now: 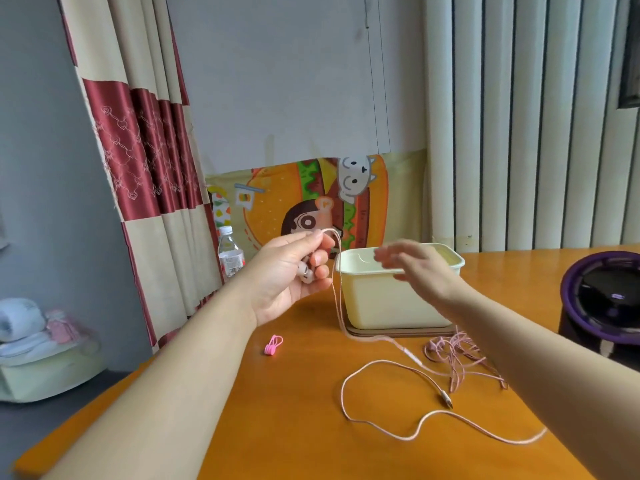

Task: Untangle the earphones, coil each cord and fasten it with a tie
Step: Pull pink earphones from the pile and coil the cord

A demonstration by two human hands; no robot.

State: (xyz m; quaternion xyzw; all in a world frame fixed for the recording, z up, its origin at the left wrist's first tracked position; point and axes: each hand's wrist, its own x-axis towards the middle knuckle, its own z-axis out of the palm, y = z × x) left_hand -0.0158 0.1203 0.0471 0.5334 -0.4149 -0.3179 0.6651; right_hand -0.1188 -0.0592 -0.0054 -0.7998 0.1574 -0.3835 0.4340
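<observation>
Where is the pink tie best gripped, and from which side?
Probably pinch the tie across its narrow looped body, coming from above. It lies flat on the table, apart from the cords, so its sides are easy to reach.

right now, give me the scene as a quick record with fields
left hand: pinches pink cord, earbuds against palm
right hand: blurred, fingers relaxed, holds nothing, by cream box
cord run: hangs to table, plug lying loose
second earphones: tangled heap beside box
tie: pink, on table, unused
</observation>
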